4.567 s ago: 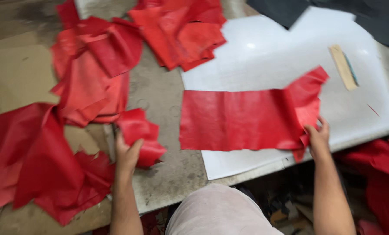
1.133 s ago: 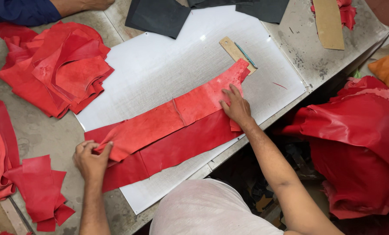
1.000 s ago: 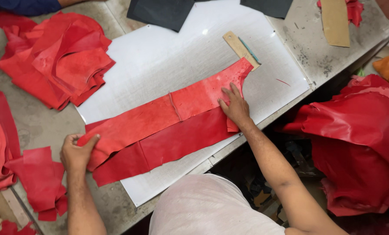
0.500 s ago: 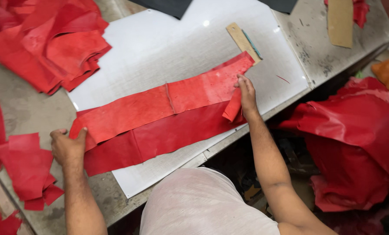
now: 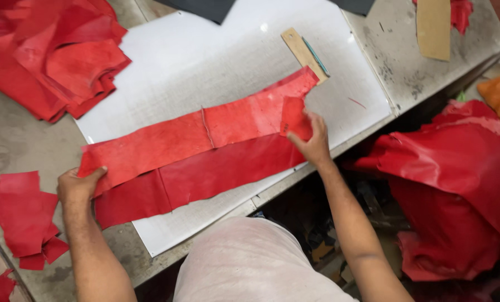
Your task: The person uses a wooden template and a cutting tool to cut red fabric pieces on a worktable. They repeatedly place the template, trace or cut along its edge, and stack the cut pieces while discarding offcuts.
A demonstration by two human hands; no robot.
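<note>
Two long red leather strips lie side by side across a white cutting board (image 5: 205,56). The upper strip (image 5: 166,140) runs from lower left to upper right, and the lower, darker strip (image 5: 216,176) sits just below it. My left hand (image 5: 79,184) pinches the left end of the upper strip at the board's left edge. My right hand (image 5: 311,140) grips the right end of the strips, with a corner of red leather folded up over my fingers.
A heap of red leather pieces (image 5: 48,50) lies at the upper left, with more scraps (image 5: 23,218) at the left edge. A wooden ruler (image 5: 301,51) rests on the board. Tan cardboard (image 5: 433,28) lies on the grey table, dark sheets (image 5: 205,8) at the top, and red hides (image 5: 462,184) right.
The view has shifted left. My right hand has lifted and folded over the strips' right corner. My left hand has slid further left along the upper strip's end.
</note>
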